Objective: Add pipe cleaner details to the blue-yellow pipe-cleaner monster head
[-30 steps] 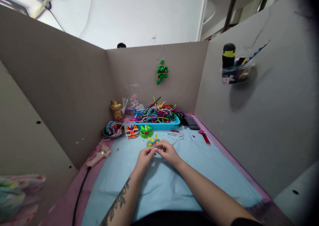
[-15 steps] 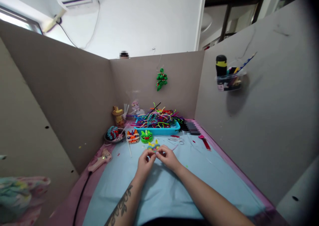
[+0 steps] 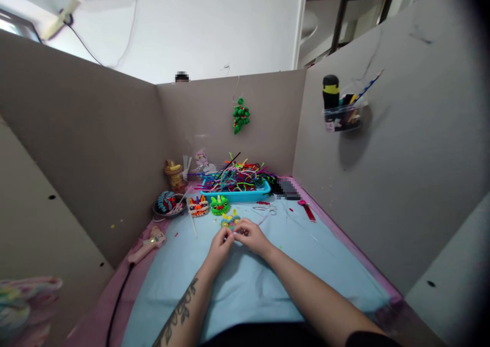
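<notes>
View: turning slightly right.
Left hand [image 3: 221,242], right hand [image 3: 254,237]: still pinching narrowly, contents unclear.
Yellow-blue figure [image 3: 226,221]: lying just beyond both.

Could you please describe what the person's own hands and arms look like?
The left hand and right hand are both ungloved. A dark tattoo with leafy shapes runs along the left forearm; the right forearm shows no marking. A black sleeve shows at the right arm's lower end in view.

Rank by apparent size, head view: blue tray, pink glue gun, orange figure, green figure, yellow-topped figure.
1. Blue tray
2. Pink glue gun
3. Orange figure and green figure: look alike, unranked
Yellow-topped figure: partly hidden, unsure
</notes>
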A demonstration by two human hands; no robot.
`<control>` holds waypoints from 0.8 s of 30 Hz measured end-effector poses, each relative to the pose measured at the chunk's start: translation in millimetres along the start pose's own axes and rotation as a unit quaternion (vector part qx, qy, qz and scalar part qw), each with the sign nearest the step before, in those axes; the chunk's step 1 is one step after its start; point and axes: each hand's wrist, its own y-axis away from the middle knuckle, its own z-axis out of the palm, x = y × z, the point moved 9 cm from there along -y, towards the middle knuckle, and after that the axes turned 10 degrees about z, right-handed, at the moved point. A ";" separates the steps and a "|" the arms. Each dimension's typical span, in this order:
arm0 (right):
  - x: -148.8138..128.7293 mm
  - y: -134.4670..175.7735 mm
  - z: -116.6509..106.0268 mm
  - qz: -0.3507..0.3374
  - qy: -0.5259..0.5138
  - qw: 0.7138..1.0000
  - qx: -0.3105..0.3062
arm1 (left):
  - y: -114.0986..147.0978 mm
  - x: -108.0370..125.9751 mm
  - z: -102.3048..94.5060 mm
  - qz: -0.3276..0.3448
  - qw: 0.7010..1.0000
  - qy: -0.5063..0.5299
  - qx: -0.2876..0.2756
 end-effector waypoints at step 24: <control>10.5 -1.5 -10.1 0.071 -0.061 0.995 0.030 | 7.6 12.2 -25.1 0.024 0.985 -0.102 0.136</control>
